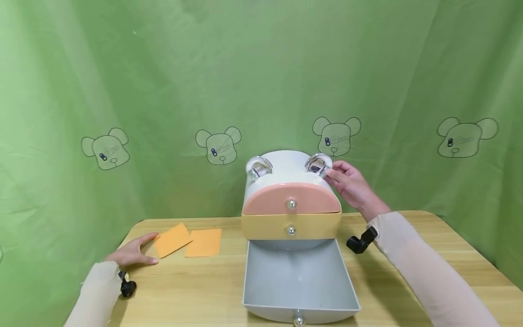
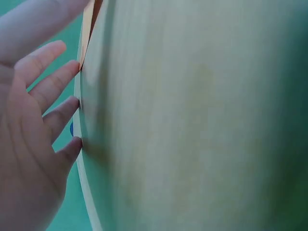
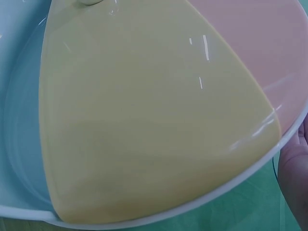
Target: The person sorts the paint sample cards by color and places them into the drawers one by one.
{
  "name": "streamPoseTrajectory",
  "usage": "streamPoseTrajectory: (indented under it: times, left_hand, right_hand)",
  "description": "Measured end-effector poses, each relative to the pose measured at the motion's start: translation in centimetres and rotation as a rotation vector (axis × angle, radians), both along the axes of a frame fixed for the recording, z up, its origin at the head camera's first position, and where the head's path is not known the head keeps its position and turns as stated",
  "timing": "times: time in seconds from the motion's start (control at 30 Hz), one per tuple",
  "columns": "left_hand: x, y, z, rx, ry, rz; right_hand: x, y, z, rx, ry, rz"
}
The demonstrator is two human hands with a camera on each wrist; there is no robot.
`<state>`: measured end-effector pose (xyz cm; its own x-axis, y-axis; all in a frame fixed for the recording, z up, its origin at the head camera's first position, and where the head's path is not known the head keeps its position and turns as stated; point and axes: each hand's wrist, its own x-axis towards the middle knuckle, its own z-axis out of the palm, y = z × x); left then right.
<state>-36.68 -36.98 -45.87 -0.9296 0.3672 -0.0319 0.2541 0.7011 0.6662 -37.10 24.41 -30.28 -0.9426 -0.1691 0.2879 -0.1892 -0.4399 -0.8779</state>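
Note:
My left hand (image 1: 132,252) lies at the table's left side, thumb and fingers spread. Its fingertips are at the edge of an orange sheet (image 1: 172,240), which overlaps a second orange sheet (image 1: 203,243). In the left wrist view, fingertips meet the sheet's thin edge (image 2: 86,36). A frog-like drawer box (image 1: 286,165) stands at centre with two chrome eyes. My right hand (image 1: 349,184) holds the right chrome eye (image 1: 318,164), thumb in front of its rim and fingers behind. The right wrist view shows the hand (image 3: 294,166) mostly hidden behind the box.
The grey bottom drawer (image 1: 300,277) is pulled out toward me, with bare inside. Above it, the yellow drawer (image 1: 269,227) and pink drawer (image 1: 267,200) are closed. A green curtain (image 1: 278,68) with bear outlines hangs behind the wooden table (image 1: 196,290).

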Motion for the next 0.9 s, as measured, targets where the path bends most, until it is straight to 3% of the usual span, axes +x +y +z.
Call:
streamPoseTrajectory:
  times: [0.2, 0.43, 0.67, 0.8, 0.9]
  left_hand:
    - [0.4, 1.0, -0.2, 0.008, -0.020, 0.042]
    - [0.2, 1.6, -0.8, -0.053, 0.029, 0.058]
    - [0.5, 1.7, -0.9, 0.022, 0.048, 0.069]
    - [1.1, 2.0, 0.4, 0.080, 0.064, 0.050]
    - [2.0, 2.9, 2.8, 0.106, 0.069, 0.025]
  right_hand:
    - [0.1, 0.2, 0.1, 0.000, -0.006, 0.013]
    - [0.3, 0.1, 0.1, -0.001, 0.010, 0.013]
    - [0.2, 0.1, 0.2, 0.014, 0.001, 0.006]
    - [0.1, 0.1, 0.2, 0.013, -0.002, 0.007]
    - [0.1, 0.0, 0.1, 0.012, 0.008, 0.004]
